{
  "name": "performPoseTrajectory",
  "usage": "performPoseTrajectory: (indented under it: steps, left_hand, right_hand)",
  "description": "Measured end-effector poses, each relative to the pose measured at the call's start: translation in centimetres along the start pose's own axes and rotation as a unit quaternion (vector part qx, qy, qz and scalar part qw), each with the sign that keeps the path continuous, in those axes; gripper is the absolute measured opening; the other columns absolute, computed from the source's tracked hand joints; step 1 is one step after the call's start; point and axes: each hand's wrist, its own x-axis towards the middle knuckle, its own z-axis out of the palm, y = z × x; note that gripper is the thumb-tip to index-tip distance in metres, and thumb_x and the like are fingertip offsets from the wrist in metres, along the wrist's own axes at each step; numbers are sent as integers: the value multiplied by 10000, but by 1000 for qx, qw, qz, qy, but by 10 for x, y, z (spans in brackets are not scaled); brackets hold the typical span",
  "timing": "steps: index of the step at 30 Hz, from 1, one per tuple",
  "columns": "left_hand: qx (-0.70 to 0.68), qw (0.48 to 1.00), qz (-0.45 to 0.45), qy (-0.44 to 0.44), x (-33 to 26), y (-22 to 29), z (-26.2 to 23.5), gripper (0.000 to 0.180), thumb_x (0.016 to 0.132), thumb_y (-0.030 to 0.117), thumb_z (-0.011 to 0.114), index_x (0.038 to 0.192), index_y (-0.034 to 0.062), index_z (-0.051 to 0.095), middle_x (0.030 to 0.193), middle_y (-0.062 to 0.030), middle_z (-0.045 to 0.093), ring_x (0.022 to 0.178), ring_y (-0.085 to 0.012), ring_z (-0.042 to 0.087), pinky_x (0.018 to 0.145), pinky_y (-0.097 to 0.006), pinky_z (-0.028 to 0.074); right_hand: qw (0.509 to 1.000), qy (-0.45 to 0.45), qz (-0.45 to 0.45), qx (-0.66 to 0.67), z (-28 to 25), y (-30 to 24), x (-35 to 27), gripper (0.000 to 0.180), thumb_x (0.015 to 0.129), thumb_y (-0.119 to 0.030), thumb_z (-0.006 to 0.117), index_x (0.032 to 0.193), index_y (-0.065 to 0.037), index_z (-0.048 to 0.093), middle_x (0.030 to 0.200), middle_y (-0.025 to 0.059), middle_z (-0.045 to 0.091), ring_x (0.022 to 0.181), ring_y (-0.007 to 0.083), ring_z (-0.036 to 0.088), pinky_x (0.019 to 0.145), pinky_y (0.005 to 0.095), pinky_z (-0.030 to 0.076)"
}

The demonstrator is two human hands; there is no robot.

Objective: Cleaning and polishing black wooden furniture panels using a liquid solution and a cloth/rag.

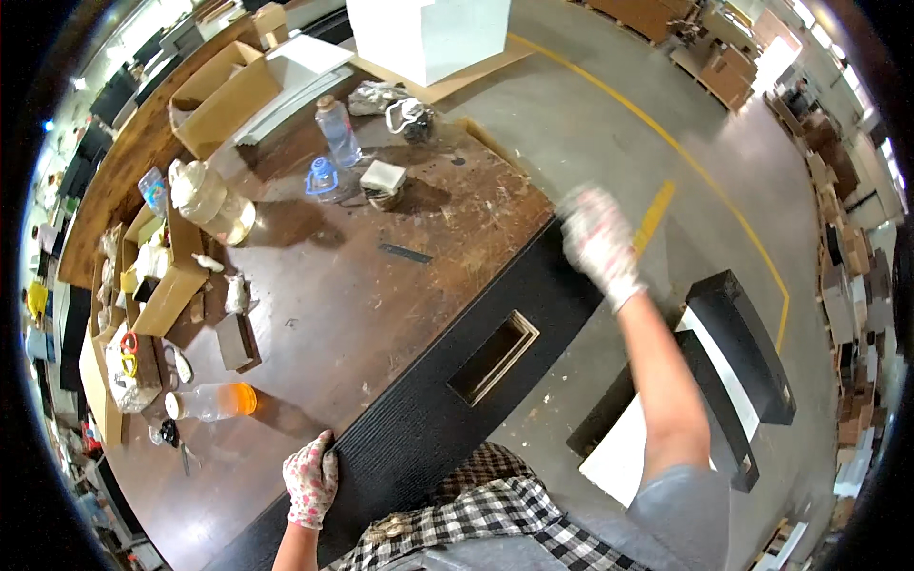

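The person's left hand (311, 479), gloved, sits low at the edge of the board (409, 423), fingers bent, wrist below; whether it grasps that edge firmly, one cannot tell. The right arm reaches forward, its gloved right hand (595, 238) blurred at the board's far end, so its grip cannot be told. Between the 2 hands, the black board slants along the table (333, 295), with 1 slot (493, 358). A bottle (214, 402) lies beyond the left hand, to its left.

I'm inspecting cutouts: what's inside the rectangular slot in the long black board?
Pale inner edges and a dark, unclear brownish area; anything beneath the solid black board is covered.
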Motion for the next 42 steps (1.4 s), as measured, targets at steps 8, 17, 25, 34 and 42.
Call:
performPoseTrajectory:
  steps: [8,17,25,34,42]
  left_hand:
    - [-27,999,41,5,4,2,9,273,845,110,551,1085,21,648,968,-189,684,873,-359,655,804,-426,509]
    - [-13,1000,5,11,5,0,-3,332,880,122,558,1196,22,580,1011,-193,673,926,-364,643,827,-423,502]
    - [-136,988,7,77,7,-4,7,366,915,114,523,1264,8,542,1017,-216,666,963,-390,630,859,-410,498]
    - [-516,783,-141,318,-22,-70,3,416,959,117,539,1360,35,460,1311,-113,534,1200,-227,516,1054,-369,396]
    - [-426,815,-270,285,-3,-171,-30,970,776,82,751,1520,95,128,1542,-170,225,1385,-348,298,1085,-427,346]
  right_hand:
    - [976,-87,96,-176,10,102,-52,321,879,-190,464,1124,-57,623,1181,166,615,1148,320,550,990,425,429]
    - [990,-2,82,111,-32,-77,-73,359,901,-192,557,1239,-76,594,1328,133,541,1292,336,437,1097,433,322]
    - [981,-59,-59,177,-84,-290,-85,349,817,-42,567,1154,-80,649,1291,80,587,1274,272,481,1054,457,372]
    - [780,1,238,579,-81,-271,-68,240,952,-103,535,1147,29,581,1098,157,636,976,219,647,807,286,560]
    - [941,-74,-171,282,-95,-384,-99,377,880,-327,546,1148,-79,639,1224,142,607,1233,301,503,1113,430,303]
